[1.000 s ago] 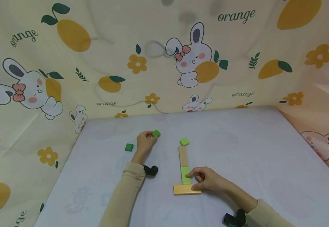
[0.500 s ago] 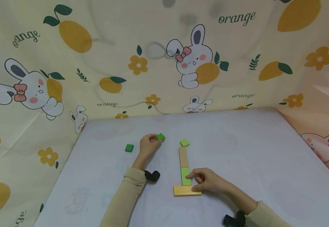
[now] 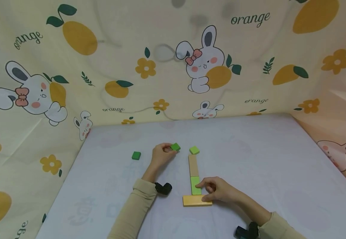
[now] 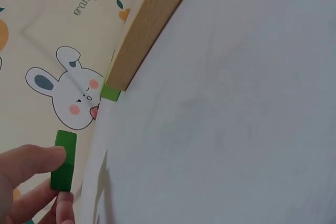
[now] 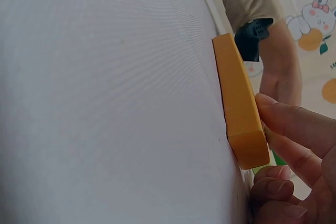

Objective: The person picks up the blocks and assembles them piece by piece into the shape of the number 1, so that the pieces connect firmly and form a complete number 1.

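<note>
Between thumb and fingers, my left hand pinches a small green block just above the table, left of the row's far end. The left wrist view shows the thumb on one face of that green block. My right hand rests on the row's near end: its thumb touches a yellow-orange block and its index finger lies on a light green block. Beyond that follow a plain wooden block and a light green block turned at an angle.
A darker green block lies alone left of my left hand. White cloth covers the table. A patterned backdrop with rabbits and oranges rises at the back and both sides.
My left hand has carried the green block rightward and slightly nearer, towards the far end of the row. The right hand keeps its place on the blocks.
</note>
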`<act>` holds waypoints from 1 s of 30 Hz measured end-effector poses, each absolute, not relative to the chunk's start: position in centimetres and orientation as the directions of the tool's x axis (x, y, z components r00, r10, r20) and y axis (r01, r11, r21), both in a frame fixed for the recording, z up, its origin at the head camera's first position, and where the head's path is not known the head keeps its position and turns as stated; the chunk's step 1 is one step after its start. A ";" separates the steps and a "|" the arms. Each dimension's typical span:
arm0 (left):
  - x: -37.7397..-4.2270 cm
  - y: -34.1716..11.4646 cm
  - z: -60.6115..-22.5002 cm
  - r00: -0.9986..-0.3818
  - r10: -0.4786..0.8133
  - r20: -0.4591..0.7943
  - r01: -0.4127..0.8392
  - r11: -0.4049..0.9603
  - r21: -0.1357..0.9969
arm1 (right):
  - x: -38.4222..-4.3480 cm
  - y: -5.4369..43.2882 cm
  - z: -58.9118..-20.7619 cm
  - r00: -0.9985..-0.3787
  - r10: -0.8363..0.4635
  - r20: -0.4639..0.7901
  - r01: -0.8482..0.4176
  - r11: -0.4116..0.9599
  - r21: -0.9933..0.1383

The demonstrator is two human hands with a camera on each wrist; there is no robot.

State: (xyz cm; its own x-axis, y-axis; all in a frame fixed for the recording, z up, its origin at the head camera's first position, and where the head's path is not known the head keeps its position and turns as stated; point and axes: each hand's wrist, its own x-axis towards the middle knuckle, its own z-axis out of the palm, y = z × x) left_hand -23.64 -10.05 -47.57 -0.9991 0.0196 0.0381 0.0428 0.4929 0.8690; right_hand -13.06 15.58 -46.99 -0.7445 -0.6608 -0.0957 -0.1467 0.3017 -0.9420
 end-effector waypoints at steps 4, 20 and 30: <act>-23.6 -9.6 -47.6 -0.999 0.028 0.031 0.041 0.479 0.877 | -13.0 15.7 -47.0 -0.746 -0.660 -0.089 -0.158 0.306 -0.939; -23.6 -8.0 -47.8 -0.994 0.098 0.046 0.089 0.496 0.864 | -13.3 15.7 -47.3 -0.750 -0.656 -0.085 -0.181 0.327 -0.927; -23.5 -7.3 -48.2 -0.990 0.138 0.043 0.109 0.522 0.846 | -13.2 15.7 -47.3 -0.752 -0.653 -0.086 -0.175 0.323 -0.930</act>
State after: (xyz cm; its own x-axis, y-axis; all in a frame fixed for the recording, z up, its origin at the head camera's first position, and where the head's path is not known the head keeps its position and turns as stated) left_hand -23.54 -7.26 -48.20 -0.9895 0.1378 0.0430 0.1095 0.5222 0.8458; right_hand -13.19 15.68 -47.34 -0.7521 -0.6535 -0.0860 -0.1746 0.3233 -0.9300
